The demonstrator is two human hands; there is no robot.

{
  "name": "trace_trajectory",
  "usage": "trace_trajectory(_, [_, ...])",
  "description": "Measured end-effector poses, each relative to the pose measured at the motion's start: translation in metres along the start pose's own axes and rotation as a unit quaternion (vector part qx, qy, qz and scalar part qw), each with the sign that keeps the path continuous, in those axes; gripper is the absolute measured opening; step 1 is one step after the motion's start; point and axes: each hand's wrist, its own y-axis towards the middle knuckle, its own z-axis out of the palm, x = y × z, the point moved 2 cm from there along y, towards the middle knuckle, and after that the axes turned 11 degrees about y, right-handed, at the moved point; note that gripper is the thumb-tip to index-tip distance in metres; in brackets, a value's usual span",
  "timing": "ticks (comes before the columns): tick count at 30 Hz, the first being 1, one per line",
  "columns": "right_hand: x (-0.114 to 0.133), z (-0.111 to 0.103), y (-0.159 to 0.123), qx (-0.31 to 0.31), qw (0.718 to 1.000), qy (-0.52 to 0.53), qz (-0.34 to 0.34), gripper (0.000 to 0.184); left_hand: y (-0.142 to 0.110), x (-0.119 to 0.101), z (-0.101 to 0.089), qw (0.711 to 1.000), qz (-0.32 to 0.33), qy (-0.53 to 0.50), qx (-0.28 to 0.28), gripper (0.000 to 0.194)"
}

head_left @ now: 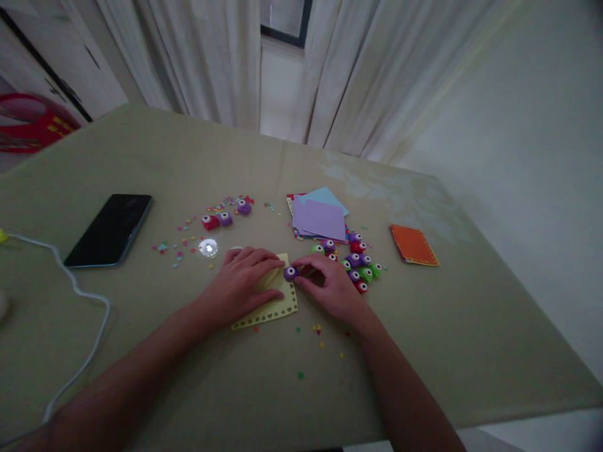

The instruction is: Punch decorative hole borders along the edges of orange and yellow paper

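A yellow sheet of paper [271, 309] lies in front of me, with a row of small punched shapes along its near and right edges. My left hand [242, 282] rests on it, fingers stretched out and spread, covering much of the sheet. At the sheet's right edge sits a small purple paper punch [291, 273] with a single eye on it. My right hand [332, 285] pinches this punch between thumb and fingers. Just beyond my right hand is a cluster of similar purple, red and green punches [360, 263], partly hidden by the hand.
Behind the cluster lies a stack of coloured paper [319, 218]. An orange stitched-edge square [413, 245] is at right. At left are a black tablet [110, 229] and a white cable [101, 298]. More punches [217, 220], a clear round disc [208, 247] and scattered confetti [230, 202] lie left of centre.
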Motion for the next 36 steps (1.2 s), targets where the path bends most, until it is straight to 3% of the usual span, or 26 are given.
trace_trajectory(36, [0.0007, 0.0002, 0.0006, 0.0, 1.0, -0.01, -0.003, 0.018, 0.001, 0.0008, 0.0011, 1.0, -0.012, -0.004, 0.015, 0.045])
